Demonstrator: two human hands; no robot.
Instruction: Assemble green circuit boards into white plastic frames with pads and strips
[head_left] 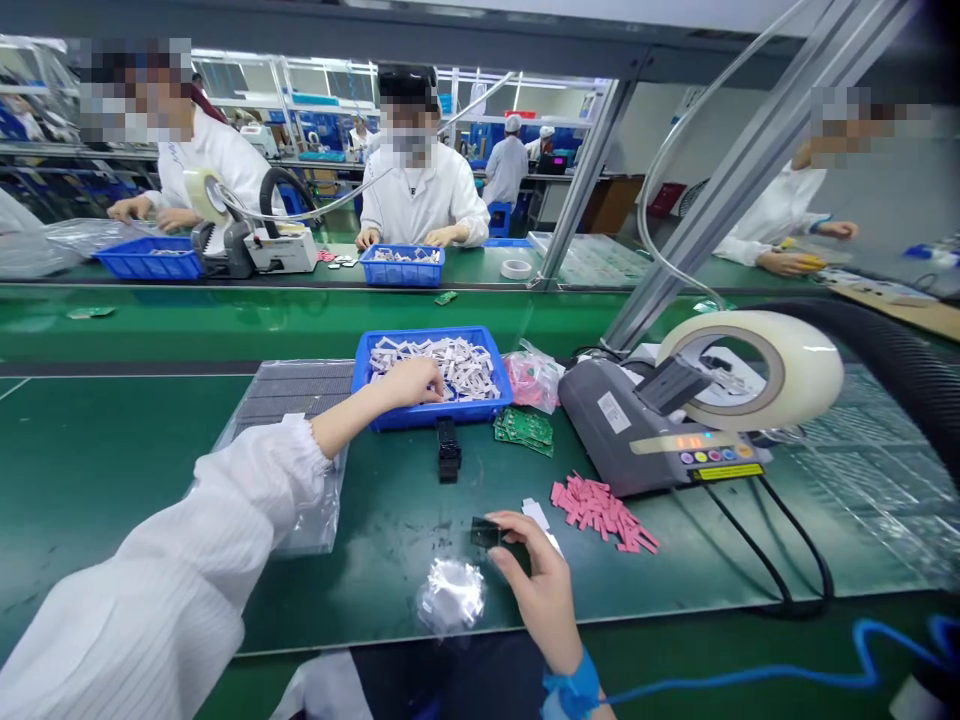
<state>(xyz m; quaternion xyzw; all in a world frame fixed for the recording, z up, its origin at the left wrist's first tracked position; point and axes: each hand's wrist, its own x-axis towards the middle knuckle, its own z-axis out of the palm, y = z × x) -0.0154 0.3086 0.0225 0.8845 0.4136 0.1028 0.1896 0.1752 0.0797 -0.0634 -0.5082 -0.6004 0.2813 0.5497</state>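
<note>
My left hand (409,384) reaches over the near rim of a blue bin (420,416) full of small white plastic parts (472,368). Its fingers are curled down at the parts, and whatever they pinch is hidden. Above the table, my right hand (538,580) grips a small dark, flat rectangular piece (485,533) between thumb and fingers. A blue wrist strap (571,684) circles the right wrist. Between my hands stands a short row of black pieces (448,450). Just below the held piece lies a shiny clear film disc (451,594).
Pink strips (600,512) lie right of my right hand, by white pieces (536,515). Behind them are green circuit boards (525,430) and a tape dispenser (637,440). Plastic-wrapped sheets (300,400) lie under my left arm. Co-workers (420,190) sit across a green belt (300,318).
</note>
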